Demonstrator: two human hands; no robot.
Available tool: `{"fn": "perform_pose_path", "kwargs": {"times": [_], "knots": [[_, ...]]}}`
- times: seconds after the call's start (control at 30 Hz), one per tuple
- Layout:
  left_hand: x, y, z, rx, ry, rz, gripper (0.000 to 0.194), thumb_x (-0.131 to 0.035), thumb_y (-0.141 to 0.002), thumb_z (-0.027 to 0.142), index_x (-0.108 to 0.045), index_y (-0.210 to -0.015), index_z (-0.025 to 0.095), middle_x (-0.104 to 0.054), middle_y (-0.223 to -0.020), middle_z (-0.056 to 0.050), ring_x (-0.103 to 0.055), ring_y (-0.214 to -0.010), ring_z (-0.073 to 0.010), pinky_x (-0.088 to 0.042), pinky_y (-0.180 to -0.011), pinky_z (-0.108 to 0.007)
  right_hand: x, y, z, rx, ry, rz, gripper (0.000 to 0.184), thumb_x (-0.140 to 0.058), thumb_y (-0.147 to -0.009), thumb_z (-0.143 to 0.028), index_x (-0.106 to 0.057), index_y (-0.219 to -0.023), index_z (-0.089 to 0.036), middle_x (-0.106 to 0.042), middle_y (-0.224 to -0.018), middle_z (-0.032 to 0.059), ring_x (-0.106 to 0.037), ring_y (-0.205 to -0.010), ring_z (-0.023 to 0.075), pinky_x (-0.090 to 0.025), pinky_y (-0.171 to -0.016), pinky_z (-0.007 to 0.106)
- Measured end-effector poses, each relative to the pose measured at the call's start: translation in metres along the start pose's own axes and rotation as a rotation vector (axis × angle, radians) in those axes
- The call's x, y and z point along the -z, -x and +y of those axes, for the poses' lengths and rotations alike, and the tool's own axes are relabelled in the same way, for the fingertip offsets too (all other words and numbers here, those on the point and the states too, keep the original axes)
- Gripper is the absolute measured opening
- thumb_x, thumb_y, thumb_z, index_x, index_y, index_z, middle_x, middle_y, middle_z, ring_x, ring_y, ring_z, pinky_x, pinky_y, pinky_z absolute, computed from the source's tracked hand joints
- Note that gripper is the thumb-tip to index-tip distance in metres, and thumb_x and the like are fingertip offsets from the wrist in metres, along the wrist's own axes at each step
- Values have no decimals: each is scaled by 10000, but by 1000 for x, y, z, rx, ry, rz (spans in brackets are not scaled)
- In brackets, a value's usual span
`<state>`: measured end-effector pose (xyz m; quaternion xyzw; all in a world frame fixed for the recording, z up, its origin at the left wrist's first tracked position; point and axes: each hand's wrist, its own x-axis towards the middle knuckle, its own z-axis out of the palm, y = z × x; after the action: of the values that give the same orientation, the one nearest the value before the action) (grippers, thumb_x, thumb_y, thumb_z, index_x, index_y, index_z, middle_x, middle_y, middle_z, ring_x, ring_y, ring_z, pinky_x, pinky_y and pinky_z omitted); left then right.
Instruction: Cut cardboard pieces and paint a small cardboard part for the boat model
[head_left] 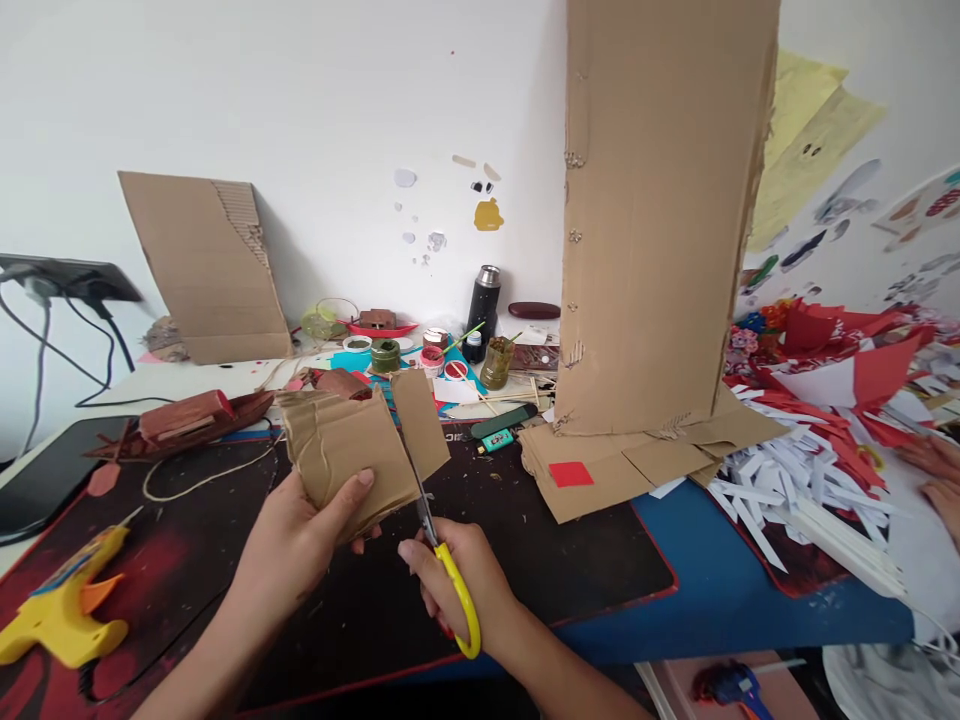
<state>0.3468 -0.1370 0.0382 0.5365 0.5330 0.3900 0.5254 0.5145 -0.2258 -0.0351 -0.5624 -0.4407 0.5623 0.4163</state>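
My left hand (322, 515) grips a piece of brown corrugated cardboard (341, 440), thumb on its face and fingers underneath. In my right hand (469, 575) are scissors (459, 590) with yellow handles. Their blades stand in a cut along the right side of the cardboard. A narrower strip (420, 425) leans away to the right of that cut; whether it is still joined is hard to make out. Both hands are above a dark mat (525, 550) with a red edge.
A yellow glue gun (71, 600) lies at left, beside a brown model boat (187, 420). Paint jars (386, 356) and a black flask (486, 300) stand behind. Tall cardboard (660, 220) leans on the wall. Paper strips (780, 470) and another person's hand (934, 460) are at right.
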Motion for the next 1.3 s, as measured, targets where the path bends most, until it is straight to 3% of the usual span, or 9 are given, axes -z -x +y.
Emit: {"fn": "perform_pose_path", "kwargs": {"times": [0.1,0.23,0.33,0.4,0.53,0.7,0.87,1.07,1.3], "knots": [[7,-4,2,38,129,24,639,-918,-587,708,-658,-908,221,-760,-693,-35,-651,-475,-223,-461,-367,-300,2,1,2,-28,-35,-8,605,-726,-908,-821,-558,-813,-247,-475,-424,-106,-394,-308,89,-298,-343,191],[34,-12,-1,76,-104,-63,670,-920,-600,719,-674,-971,218,-768,-696,-40,-658,-496,-239,-522,-418,-335,12,2,6,-25,-128,-1,723,-688,-830,-960,-545,-830,-250,-475,-427,-105,-394,-313,91,-291,-319,186],[49,-16,-13,57,-279,-173,772,-879,-625,732,-711,-1178,221,-860,-980,-100,-818,-845,-357,-679,-693,-431,20,5,4,10,-152,-12,745,-695,-816,-974,-546,-834,-245,-473,-436,-108,-391,-315,81,-296,-321,178],[51,-18,-26,18,-385,-243,782,-820,-666,731,-716,-1254,227,-863,-1175,-125,-814,-1105,-408,-680,-908,-479,22,7,3,26,-137,-45,729,-701,-835,-956,-545,-834,-243,-471,-438,-108,-388,-317,76,-301,-324,172],[45,-21,-53,-9,-661,-409,713,-660,-798,666,-705,-1342,208,-849,-1267,-153,-805,-1144,-421,-644,-985,-512,21,11,5,27,-55,-92,644,-741,-899,-849,-561,-841,-234,-508,-470,-94,-423,-343,74,-330,-342,159],[52,-26,-62,-258,-982,-211,898,-606,-874,658,-564,-1615,153,-702,-1562,-216,-627,-1483,-459,-494,-1233,-584,21,11,11,20,-34,-83,640,-734,-904,-845,-570,-845,-230,-521,-484,-88,-437,-352,75,-347,-349,159],[79,-61,-33,-479,-1122,-59,891,-563,-954,728,-537,-1649,172,-668,-1605,-200,-589,-1517,-442,-467,-1256,-571,25,5,5,42,-102,-26,710,-701,-859,-931,-557,-836,-236,-499,-450,-90,-426,-329,83,-318,-328,165],[91,-123,-2,-480,-1314,-49,960,-519,-966,691,-444,-1684,58,-607,-1642,-278,-539,-1534,-477,-435,-1240,-605,26,-9,5,84,-151,50,709,-703,-853,-930,-565,-830,-234,-514,-441,-84,-427,-312,93,-327,-321,184],[80,-159,-13,-436,-1346,-82,907,-540,-939,689,-558,-1549,19,-677,-1509,-328,-586,-1443,-547,-479,-1168,-641,27,-12,13,70,-173,43,705,-695,-856,-932,-563,-851,-239,-513,-449,-90,-432,-316,101,-329,-321,188]]}}
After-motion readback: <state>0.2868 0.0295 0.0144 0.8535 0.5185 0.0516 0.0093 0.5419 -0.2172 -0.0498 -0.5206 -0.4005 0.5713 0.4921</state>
